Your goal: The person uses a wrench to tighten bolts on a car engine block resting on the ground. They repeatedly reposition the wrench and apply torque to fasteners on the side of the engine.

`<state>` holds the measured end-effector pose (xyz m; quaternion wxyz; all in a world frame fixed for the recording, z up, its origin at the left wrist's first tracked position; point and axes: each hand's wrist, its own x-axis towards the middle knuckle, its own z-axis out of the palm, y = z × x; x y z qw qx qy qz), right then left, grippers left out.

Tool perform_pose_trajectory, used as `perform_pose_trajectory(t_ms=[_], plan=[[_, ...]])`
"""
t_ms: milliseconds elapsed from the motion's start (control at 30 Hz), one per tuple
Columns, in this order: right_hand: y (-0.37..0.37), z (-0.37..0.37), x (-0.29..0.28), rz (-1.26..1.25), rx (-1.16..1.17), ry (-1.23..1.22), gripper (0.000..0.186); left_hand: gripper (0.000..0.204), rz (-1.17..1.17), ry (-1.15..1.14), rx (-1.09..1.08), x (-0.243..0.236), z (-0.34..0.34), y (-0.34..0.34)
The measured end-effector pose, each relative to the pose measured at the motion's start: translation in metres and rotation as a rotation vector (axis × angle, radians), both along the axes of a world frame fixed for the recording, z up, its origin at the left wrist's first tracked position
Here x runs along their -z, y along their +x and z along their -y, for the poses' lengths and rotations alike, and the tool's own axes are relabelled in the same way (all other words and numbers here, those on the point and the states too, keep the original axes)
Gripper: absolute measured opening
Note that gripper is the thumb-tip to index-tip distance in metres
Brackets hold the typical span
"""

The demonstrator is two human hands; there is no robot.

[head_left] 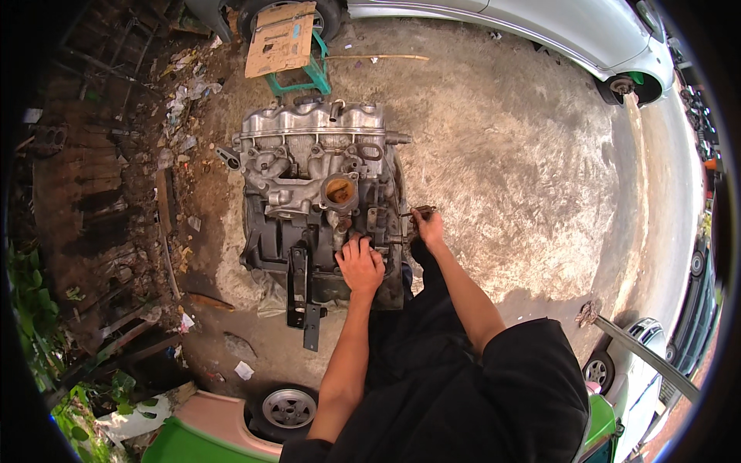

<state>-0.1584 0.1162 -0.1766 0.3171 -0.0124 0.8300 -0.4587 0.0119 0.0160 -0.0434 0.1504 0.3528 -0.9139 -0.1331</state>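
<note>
A grimy metal engine lies on the concrete, with a silver valve cover, a round port holding rusty residue and a black bracket hanging at its lower side. My left hand rests on the lower middle of the engine, fingers bent and slightly apart, tips partly hidden among the parts. My right hand is closed on a small dark metal piece at the engine's right side; the piece's exact shape is unclear.
A teal stool with cardboard on top stands behind the engine. A silver car is beyond. Debris, boards and plants line the left. A green and pink vehicle with a wheel is below; more cars and a pole are at right.
</note>
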Motion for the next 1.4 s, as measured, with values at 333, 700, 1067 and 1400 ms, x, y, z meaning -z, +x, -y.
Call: perform_pose_trajectory(t_ms=[333,700,1067,1400], plan=[[-0.027,0.051,0.025,0.204,-0.065,0.193,0.041,0.024,0.009,0.013,-0.007,-0.001,0.0,0.001],[-0.046,0.079,0.022,0.316,-0.172,0.309,0.046,0.028,0.003,0.014,-0.007,0.001,0.0,0.001],[-0.047,0.101,0.028,0.078,-0.403,0.413,0.051,0.028,-0.01,0.007,0.002,0.002,0.0,0.001],[-0.037,0.088,0.0,-0.095,-0.346,0.232,0.049,0.026,-0.014,-0.003,0.009,-0.001,0.0,0.001]])
